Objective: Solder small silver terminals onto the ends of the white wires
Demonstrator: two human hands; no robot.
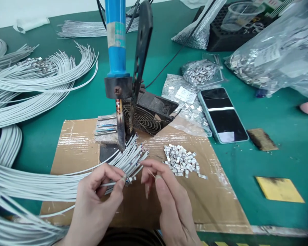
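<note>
My left hand [97, 201] is closed round a bundle of thin white wires [53, 184] and pinches one wire whose tip carries a small metal terminal [131, 178]. My right hand [166, 198] is held beside it, thumb and forefinger pinched together near that tip; whether they hold anything I cannot make out. The bundle's stripped ends [135, 155] fan out just under the tip of a blue-handled soldering iron [115, 44] fixed upright in a stand. A pile of small metal terminals [181, 160] lies on the cardboard sheet [74, 147] to the right of my hands.
A small black fan [149, 114] sits behind the iron. A phone [222, 114] lies face up on the green table [284, 143], beside bags of terminals [200, 71]. More white wire bundles [28, 78] cover the left side. A yellow sponge [279, 189] lies at the right.
</note>
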